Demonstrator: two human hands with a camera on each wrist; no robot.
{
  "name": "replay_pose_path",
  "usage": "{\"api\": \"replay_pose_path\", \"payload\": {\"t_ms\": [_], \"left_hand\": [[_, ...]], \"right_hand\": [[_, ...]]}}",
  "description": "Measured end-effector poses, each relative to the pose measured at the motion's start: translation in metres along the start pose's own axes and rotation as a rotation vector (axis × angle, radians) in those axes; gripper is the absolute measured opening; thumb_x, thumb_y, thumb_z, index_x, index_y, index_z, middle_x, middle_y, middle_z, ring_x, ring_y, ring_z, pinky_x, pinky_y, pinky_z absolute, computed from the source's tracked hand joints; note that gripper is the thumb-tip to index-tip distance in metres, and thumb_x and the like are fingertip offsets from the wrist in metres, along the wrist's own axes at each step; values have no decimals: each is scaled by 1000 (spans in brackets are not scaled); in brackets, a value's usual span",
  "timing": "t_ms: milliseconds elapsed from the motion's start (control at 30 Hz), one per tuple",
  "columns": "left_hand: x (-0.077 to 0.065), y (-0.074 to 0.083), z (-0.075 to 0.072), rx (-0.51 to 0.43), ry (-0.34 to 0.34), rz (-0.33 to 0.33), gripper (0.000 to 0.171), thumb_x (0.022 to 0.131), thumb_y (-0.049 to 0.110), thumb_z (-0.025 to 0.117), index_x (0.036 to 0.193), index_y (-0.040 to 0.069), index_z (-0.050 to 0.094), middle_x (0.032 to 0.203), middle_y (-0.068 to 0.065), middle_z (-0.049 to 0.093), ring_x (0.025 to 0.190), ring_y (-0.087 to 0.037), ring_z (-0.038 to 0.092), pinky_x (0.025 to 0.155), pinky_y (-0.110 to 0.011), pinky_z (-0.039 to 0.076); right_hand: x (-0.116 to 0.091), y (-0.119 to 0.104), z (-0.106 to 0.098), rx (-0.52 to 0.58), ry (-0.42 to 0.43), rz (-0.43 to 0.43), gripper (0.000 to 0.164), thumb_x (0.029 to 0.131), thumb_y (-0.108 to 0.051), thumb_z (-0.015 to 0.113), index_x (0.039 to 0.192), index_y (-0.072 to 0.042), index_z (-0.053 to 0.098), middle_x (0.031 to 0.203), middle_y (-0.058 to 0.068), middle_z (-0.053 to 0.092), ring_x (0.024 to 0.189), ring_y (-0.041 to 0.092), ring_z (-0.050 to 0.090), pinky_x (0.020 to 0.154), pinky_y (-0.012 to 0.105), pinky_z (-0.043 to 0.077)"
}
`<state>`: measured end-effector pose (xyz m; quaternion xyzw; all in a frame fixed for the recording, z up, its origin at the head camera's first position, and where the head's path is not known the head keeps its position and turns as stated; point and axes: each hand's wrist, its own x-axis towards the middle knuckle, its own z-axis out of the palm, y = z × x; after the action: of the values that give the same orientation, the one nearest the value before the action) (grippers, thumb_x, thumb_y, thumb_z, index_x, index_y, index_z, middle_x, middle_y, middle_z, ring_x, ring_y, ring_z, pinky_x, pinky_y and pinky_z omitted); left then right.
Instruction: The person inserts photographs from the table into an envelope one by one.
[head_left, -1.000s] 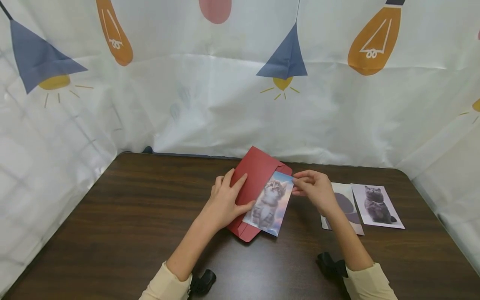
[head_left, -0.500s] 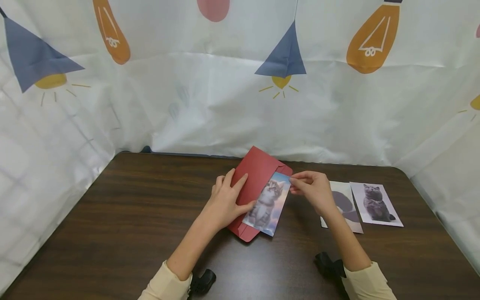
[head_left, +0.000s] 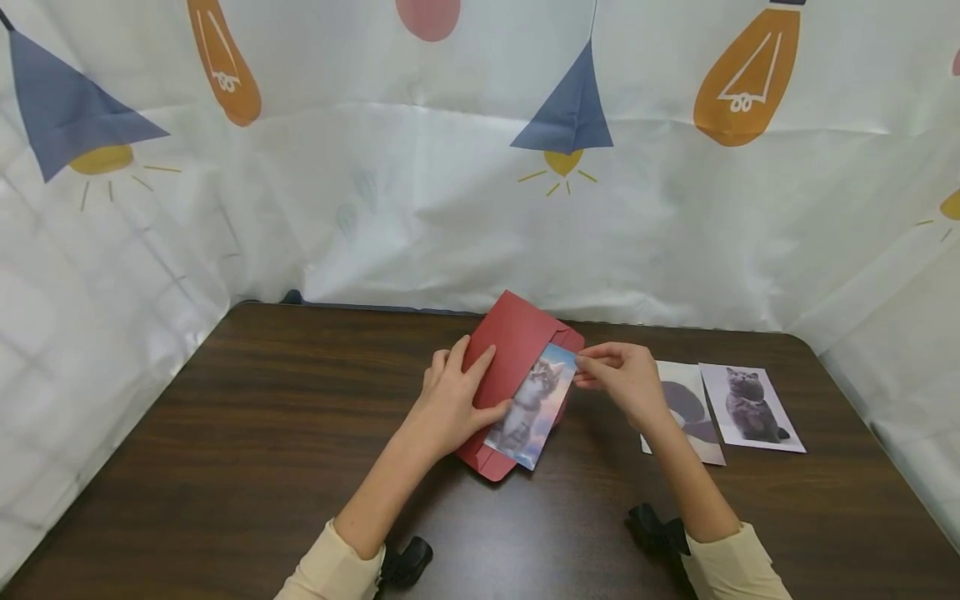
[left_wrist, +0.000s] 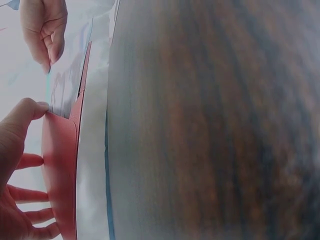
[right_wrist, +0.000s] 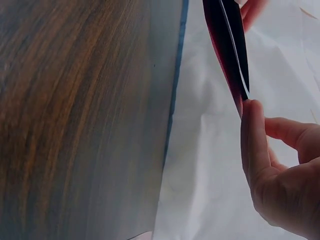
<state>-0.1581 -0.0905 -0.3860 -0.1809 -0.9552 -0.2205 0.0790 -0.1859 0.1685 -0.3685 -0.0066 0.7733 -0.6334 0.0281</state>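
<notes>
In this room, a white cloth (head_left: pixel 435 208) printed with blue lamps and orange bulbs hangs behind a dark brown bench (head_left: pixel 300 433) with wood grain. On the bench there is a red paper envelope (head_left: pixel 517 333), lying aslant, and I take it as my landmark. A glossy rectangular card with a fluffy kitten on a blue and pink sky (head_left: pixel 528 404) is at the right side of the envelope; its left part is tucked under the red front panel, and the rest remains outside. The person's left hand (head_left: pixel 450 404) lies over the left side of the envelope, with fingers spread and rather straight, the thumb reaching to the mouth edge. The right hand (head_left: pixel 626 379), just right of the envelope, pinches the upper right corner of the kitten card between thumb and fingers. Further right of the envelope lie a pale card with purple-grey round shapes (head_left: pixel 693 400), partly hidden by the right arm, and, beside it, a white card with a sitting grey cat (head_left: pixel 753 408).
</notes>
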Motion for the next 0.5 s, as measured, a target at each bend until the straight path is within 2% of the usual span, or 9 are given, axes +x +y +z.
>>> {"api": "replay_pose_path", "payload": {"t_ms": [500], "left_hand": [[-1,2,0,5,13,7,75,92,41,79,153,4,54,158,-31,40,135,-50,41,109,-64,44]], "right_hand": [[-1,2,7,34,-7,-6,26,100,2,67,116,23,66,89,17,78,69,9,76,71,27,62]]}}
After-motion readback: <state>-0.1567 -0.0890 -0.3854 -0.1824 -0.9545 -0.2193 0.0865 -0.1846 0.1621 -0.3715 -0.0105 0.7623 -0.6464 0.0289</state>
